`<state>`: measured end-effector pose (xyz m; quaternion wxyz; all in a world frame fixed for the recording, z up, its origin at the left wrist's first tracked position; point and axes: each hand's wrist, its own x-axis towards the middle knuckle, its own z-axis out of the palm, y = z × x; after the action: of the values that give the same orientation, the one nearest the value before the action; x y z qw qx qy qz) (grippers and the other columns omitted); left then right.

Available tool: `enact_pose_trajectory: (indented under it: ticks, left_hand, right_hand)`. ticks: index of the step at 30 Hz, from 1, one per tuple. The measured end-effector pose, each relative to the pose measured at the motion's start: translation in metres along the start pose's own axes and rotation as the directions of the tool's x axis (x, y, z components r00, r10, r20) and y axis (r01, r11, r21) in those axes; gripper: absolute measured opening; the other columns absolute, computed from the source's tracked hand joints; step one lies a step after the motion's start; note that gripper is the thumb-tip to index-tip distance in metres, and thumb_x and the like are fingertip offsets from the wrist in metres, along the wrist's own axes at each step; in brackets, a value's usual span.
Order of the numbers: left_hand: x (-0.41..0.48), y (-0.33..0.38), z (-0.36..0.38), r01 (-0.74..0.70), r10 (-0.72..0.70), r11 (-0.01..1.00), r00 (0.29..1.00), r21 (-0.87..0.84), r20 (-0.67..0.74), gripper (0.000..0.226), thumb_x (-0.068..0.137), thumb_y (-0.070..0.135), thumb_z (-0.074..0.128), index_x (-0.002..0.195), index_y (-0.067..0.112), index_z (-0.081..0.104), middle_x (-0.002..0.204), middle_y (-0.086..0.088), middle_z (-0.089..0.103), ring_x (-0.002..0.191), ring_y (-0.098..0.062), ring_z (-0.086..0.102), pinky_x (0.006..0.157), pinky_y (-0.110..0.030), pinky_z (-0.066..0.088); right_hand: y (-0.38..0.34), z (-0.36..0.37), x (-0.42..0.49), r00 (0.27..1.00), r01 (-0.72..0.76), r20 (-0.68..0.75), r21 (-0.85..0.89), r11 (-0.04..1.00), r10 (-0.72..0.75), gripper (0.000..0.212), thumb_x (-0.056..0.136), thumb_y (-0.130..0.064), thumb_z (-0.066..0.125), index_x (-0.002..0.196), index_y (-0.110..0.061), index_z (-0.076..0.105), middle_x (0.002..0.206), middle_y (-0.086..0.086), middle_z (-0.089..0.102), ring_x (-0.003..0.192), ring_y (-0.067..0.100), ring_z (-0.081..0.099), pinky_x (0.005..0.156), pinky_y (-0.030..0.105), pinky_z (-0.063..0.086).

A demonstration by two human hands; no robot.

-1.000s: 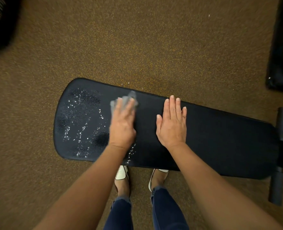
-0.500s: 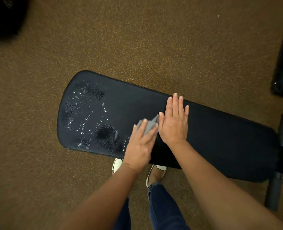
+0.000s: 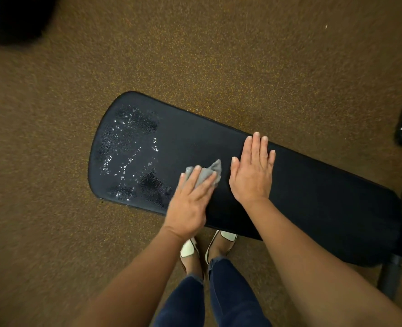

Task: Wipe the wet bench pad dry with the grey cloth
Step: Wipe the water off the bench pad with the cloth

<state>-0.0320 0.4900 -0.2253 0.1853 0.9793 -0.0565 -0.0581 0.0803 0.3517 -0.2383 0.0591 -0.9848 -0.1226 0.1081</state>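
The left hand (image 3: 190,204) pressed straight-fingered on the grey cloth (image 3: 207,174), seemingly soft, light and best pinned under the palm, on the bench pad (image 3: 313,197) beside the droplets (image 3: 124,161), while the right hand (image 3: 251,171) lay flat, holding nothing.

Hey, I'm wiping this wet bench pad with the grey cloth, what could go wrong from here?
The grey cloth is small and bunched under your left hand, so it may smear the droplets rather than lift them. Droplets near the edge of the bench pad could get pushed onto the floor.
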Motion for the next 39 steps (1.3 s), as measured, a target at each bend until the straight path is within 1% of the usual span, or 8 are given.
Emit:
enact_pose_trajectory:
  ticks: [7, 13, 16, 18, 22, 29, 35, 39]
  left_hand:
    - [0.015, -0.047, -0.015, 0.327, -0.336, 0.942, 0.923, -0.077, -0.188, 0.056, 0.077, -0.001, 0.032, 0.126, -0.001, 0.058, 0.138, -0.011, 0.052, 0.132, -0.051, 0.031, 0.108, -0.066, 0.023]
    - [0.004, -0.053, -0.006, -0.015, 0.022, 0.994, 0.997, 0.105, -0.068, 0.056, 0.075, 0.006, 0.035, 0.126, 0.005, 0.059, 0.139, -0.007, 0.052, 0.131, -0.048, 0.036, 0.106, -0.067, 0.023]
    - [0.006, -0.071, -0.015, 0.269, -0.263, 0.963, 0.945, 0.003, -0.192, 0.056, 0.075, 0.001, 0.032, 0.124, 0.003, 0.060, 0.139, -0.007, 0.052, 0.131, -0.051, 0.032, 0.106, -0.069, 0.019]
    - [0.010, -0.048, -0.011, 0.329, -0.335, 0.942, 0.911, -0.063, -0.241, 0.051, 0.081, 0.003, 0.034, 0.125, 0.004, 0.060, 0.138, -0.006, 0.053, 0.133, -0.049, 0.032, 0.109, -0.065, 0.017]
    - [0.007, -0.042, -0.001, 0.221, -0.227, 0.974, 0.940, -0.052, -0.256, 0.037, 0.093, 0.015, 0.046, 0.126, 0.009, 0.061, 0.141, -0.002, 0.050, 0.136, -0.040, 0.032, 0.111, -0.059, 0.022]
    - [0.009, -0.041, 0.006, 0.254, -0.264, 0.964, 0.915, -0.073, -0.304, 0.041, 0.096, 0.035, 0.048, 0.118, 0.005, 0.066, 0.134, -0.006, 0.057, 0.131, -0.039, 0.040, 0.108, -0.055, 0.031]
    - [-0.022, -0.055, 0.007, 0.015, -0.002, 0.998, 0.976, 0.061, -0.219, 0.044, 0.099, 0.034, 0.043, 0.127, 0.003, 0.059, 0.142, -0.008, 0.047, 0.135, -0.039, 0.035, 0.110, -0.052, 0.030]
    - [-0.008, -0.052, 0.001, 0.352, -0.368, 0.929, 0.864, -0.109, -0.345, 0.047, 0.101, 0.032, 0.036, 0.130, -0.001, 0.055, 0.142, -0.012, 0.047, 0.136, -0.042, 0.030, 0.114, -0.047, 0.024]
  right_hand:
    - [-0.001, 0.002, -0.001, 1.000, -0.007, -0.008, -0.023, 1.000, 0.007, 0.061, 0.098, -0.036, 0.022, 0.149, -0.004, 0.014, 0.158, 0.013, 0.010, 0.146, 0.028, 0.003, 0.118, 0.048, 0.005]
    - [-0.001, 0.003, -0.001, 1.000, -0.006, -0.029, -0.023, 1.000, 0.005, 0.062, 0.098, -0.037, 0.021, 0.149, -0.003, 0.016, 0.158, 0.013, 0.012, 0.146, 0.028, 0.005, 0.118, 0.048, 0.006]
    - [0.000, 0.003, -0.001, 0.999, -0.010, -0.040, -0.028, 1.000, 0.009, 0.061, 0.098, -0.037, 0.021, 0.149, -0.003, 0.016, 0.157, 0.014, 0.013, 0.146, 0.029, 0.007, 0.117, 0.049, 0.007]
    - [-0.001, 0.004, -0.001, 0.999, -0.011, -0.039, -0.032, 0.999, 0.010, 0.061, 0.098, -0.037, 0.021, 0.149, -0.003, 0.015, 0.158, 0.013, 0.012, 0.146, 0.028, 0.006, 0.118, 0.049, 0.007]
    - [-0.001, 0.004, -0.001, 0.999, -0.008, -0.035, -0.047, 0.999, 0.007, 0.060, 0.100, -0.036, 0.024, 0.149, -0.004, 0.013, 0.158, 0.013, 0.011, 0.146, 0.027, 0.004, 0.118, 0.048, 0.006]
    - [-0.002, 0.005, -0.002, 0.998, -0.013, -0.059, -0.064, 0.998, 0.009, 0.060, 0.100, -0.036, 0.026, 0.149, -0.004, 0.015, 0.158, 0.013, 0.011, 0.146, 0.028, 0.006, 0.117, 0.048, 0.007]
    - [0.000, 0.004, -0.002, 0.999, -0.003, -0.051, -0.064, 0.998, -0.001, 0.060, 0.100, -0.036, 0.026, 0.149, -0.004, 0.015, 0.158, 0.013, 0.012, 0.146, 0.028, 0.006, 0.117, 0.047, 0.007]
    - [0.001, 0.003, -0.002, 0.999, 0.002, -0.042, -0.064, 0.998, -0.005, 0.060, 0.100, -0.036, 0.025, 0.150, -0.004, 0.014, 0.158, 0.012, 0.010, 0.146, 0.027, 0.004, 0.117, 0.047, 0.006]
